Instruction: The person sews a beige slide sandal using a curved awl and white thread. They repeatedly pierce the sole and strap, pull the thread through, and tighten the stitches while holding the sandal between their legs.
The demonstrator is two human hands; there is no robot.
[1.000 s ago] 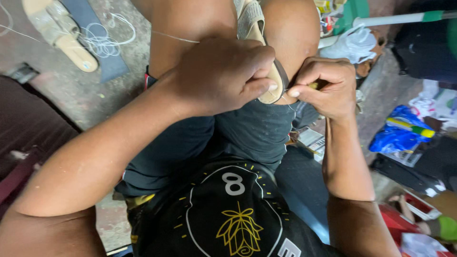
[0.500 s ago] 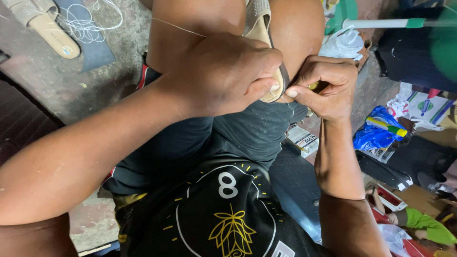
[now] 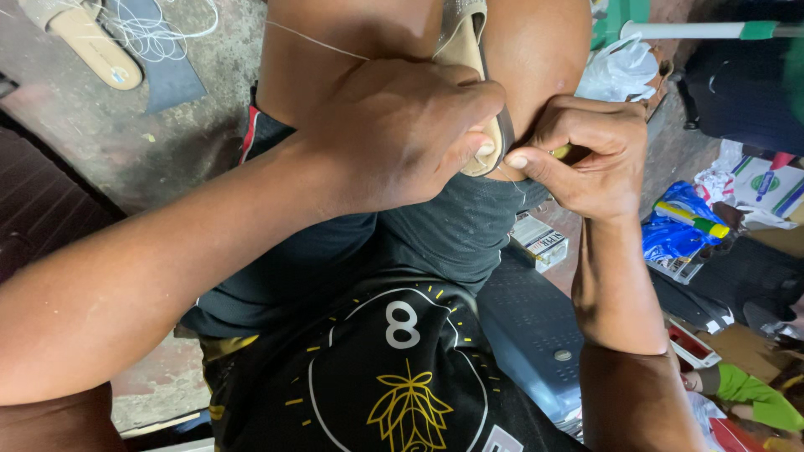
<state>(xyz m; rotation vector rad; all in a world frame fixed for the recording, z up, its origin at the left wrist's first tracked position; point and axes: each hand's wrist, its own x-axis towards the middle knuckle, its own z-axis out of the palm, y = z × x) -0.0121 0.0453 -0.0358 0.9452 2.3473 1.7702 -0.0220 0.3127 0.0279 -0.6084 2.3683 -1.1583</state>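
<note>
- A rough grey concrete floor (image 3: 126, 142) fills the upper left, stained and dimly lit.
- A dark ribbed mat (image 3: 38, 209) lies along the left edge.
- At right sits clutter: a white plastic bag (image 3: 615, 71), a blue wrapper (image 3: 674, 234) and a small carton (image 3: 540, 243).

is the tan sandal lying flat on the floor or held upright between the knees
Held upright: the tan sandal stands on edge, wedged between the knees, left hand gripping its end.

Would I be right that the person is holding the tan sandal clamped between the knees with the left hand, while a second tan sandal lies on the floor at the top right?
Not quite: in the head view the second sandal lies at the top left, beside loose thread. The left hand does hold the tan sandal between the knees.
</note>
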